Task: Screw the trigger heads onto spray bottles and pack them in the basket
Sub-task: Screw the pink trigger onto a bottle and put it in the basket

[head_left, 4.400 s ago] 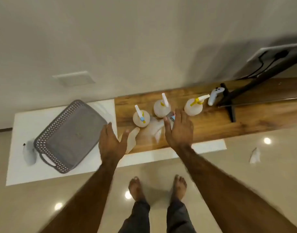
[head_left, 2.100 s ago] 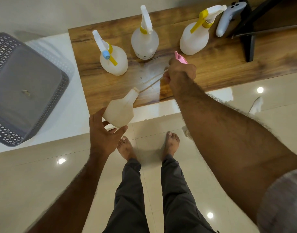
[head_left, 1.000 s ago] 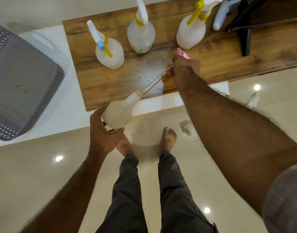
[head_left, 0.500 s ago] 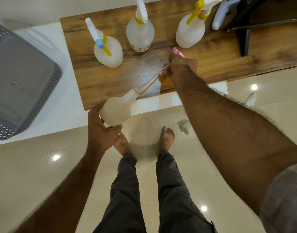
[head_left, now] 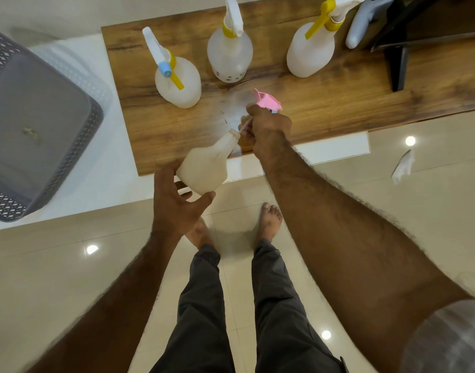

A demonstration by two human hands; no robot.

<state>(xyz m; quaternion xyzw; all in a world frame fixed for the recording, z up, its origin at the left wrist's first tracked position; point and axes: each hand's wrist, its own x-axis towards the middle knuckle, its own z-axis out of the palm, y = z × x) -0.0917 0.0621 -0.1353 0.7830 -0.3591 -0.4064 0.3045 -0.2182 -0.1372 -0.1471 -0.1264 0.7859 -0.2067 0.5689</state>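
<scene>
My left hand (head_left: 177, 205) grips the base of a translucent white spray bottle (head_left: 204, 168), tilted with its open neck pointing up and to the right. My right hand (head_left: 268, 130) holds a pink trigger head (head_left: 267, 100) just past the neck; most of its dip tube is inside the bottle, and only a short piece shows between neck and fingers. Three assembled bottles stand on the wooden board (head_left: 338, 109): one with a blue nozzle (head_left: 177, 79), a middle one (head_left: 229, 55) and a right one (head_left: 310, 52). The grey basket (head_left: 77, 146) lies at the left.
A white controller (head_left: 363, 20) and a black stand (head_left: 398, 63) sit at the board's far right. The basket rests on a white surface (head_left: 118, 157). A crumpled paper scrap (head_left: 402, 166) lies on the tiled floor, and my bare feet are below the bottle.
My right hand has brought the pink trigger head down and left toward the bottle neck, pushing the dip tube much deeper in. My left hand has raised the bottle slightly toward it.
</scene>
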